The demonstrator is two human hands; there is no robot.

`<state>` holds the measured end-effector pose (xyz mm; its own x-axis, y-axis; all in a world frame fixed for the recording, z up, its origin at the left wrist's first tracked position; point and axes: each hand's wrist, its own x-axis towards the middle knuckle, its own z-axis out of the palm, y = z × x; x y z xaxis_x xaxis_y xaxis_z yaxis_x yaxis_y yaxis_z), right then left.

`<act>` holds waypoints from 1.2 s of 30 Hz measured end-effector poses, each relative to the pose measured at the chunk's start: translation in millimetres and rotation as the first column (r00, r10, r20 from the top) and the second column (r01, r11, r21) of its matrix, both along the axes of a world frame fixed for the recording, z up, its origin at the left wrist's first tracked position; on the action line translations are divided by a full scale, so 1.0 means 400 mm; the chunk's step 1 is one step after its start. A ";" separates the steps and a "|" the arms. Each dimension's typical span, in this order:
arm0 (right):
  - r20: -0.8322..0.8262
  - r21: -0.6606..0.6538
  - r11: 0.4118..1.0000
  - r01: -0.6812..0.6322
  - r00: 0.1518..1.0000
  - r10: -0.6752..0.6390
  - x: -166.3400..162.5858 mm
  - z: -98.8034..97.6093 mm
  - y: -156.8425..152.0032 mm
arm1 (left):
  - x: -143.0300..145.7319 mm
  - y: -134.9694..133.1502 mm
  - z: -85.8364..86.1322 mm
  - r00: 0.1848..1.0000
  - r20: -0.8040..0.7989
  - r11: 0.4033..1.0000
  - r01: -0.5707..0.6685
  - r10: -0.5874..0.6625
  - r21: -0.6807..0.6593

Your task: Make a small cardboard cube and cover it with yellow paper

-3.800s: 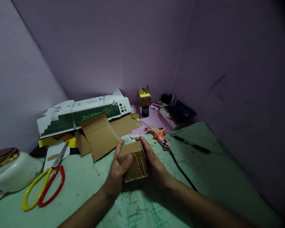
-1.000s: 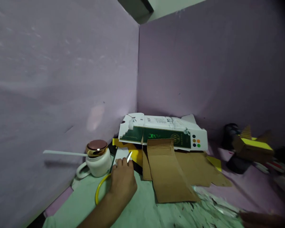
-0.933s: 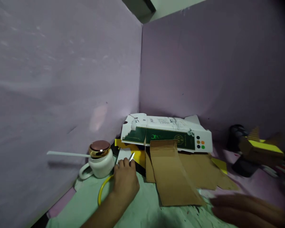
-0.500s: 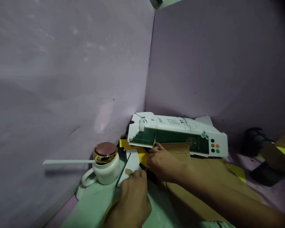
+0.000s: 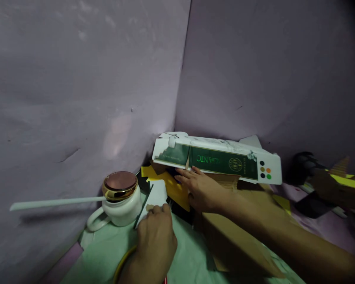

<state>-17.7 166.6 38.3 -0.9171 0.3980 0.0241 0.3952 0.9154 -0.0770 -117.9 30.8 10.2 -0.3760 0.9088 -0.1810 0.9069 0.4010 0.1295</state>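
Note:
My left hand (image 5: 156, 236) is curled over the scissors, whose yellow handle loop (image 5: 121, 263) shows beside my wrist. Its fingertips touch a white paper piece (image 5: 156, 192). My right hand (image 5: 199, 189) reaches forward with fingers stretched flat. It lies on a yellow sheet (image 5: 174, 188) just under the front edge of the green-and-white carton (image 5: 219, 158). The carton sits tilted against the back wall. Brown cardboard (image 5: 233, 244) lies under my right forearm.
A white mug with a gold lid (image 5: 118, 197) stands at the left. A long white stick (image 5: 56, 202) points left from the mug. A blurred cardboard figure with a yellow top (image 5: 337, 185) and dark items stand at the right. Purple walls close in the corner.
My right hand has come in from the right and now lies flat under the carton's edge. The carton's front has lifted a little. My left hand has stayed on the scissors.

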 end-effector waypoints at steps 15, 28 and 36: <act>0.122 0.099 0.993 0.069 0.989 -0.081 -0.064 -0.008 0.033 | 0.009 0.074 -0.013 1.000 0.002 0.993 0.002 -0.002 0.118; 0.231 0.165 0.985 0.047 0.969 -0.085 -0.100 -0.027 -0.055 | -0.016 0.030 -0.007 0.996 0.084 0.999 -0.025 0.022 0.037; 0.290 0.172 0.984 0.041 0.953 -0.090 -0.118 -0.026 -0.059 | -0.021 0.025 -0.019 0.996 0.084 0.996 -0.017 0.010 0.084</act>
<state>-65.1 142.8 27.7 -0.8648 0.4707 -0.1749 0.4369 0.8770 0.2002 -126.5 41.0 2.5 -0.3754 0.9171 -0.1345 0.8860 0.3977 0.2383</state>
